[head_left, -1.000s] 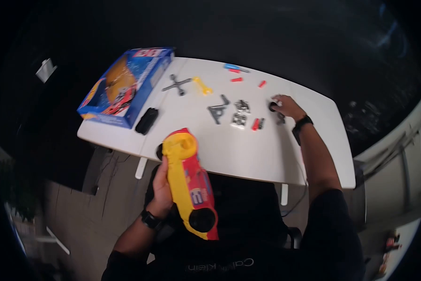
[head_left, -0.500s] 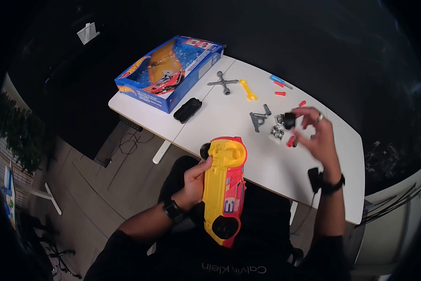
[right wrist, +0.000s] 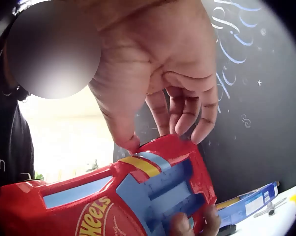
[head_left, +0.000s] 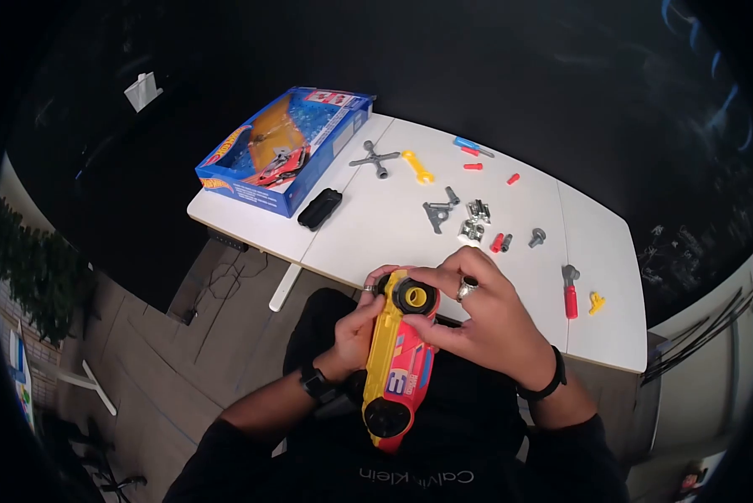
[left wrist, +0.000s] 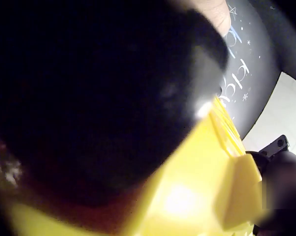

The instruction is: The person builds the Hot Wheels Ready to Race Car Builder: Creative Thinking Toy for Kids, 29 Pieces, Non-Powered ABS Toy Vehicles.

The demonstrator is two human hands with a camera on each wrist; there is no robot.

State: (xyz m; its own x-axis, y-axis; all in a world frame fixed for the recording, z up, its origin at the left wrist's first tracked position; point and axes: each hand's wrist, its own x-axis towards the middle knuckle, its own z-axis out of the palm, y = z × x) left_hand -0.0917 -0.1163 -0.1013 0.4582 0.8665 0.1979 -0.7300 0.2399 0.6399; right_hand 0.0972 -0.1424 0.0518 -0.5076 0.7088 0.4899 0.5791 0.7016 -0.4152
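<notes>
The toy car (head_left: 398, 369), red with a yellow underside, is held off the table, over the lap. My left hand (head_left: 358, 334) grips its side near the upper end. With thumb and fingers my right hand (head_left: 489, 318) pinches a black wheel (head_left: 416, 297) with a yellow centre, at the car's upper end. Another black wheel (head_left: 389, 417) sits at the lower end. In the right wrist view the right hand (right wrist: 157, 64) is at the end of the red body (right wrist: 187, 162). A dark shape and the yellow part (left wrist: 187, 191) fill much of the left wrist view.
On the white table (head_left: 351, 243) lie a blue box (head_left: 284, 151), a black tray (head_left: 320, 208), a grey cross wrench (head_left: 375, 159), a yellow wrench (head_left: 418, 168), silver parts (head_left: 474, 222), a red-handled tool (head_left: 571, 293), a yellow piece (head_left: 596, 303) and several small red pieces.
My right hand has carried the black wheel from the table to the car's upper end. The left hand keeps its grip on the car. The head view has shifted.
</notes>
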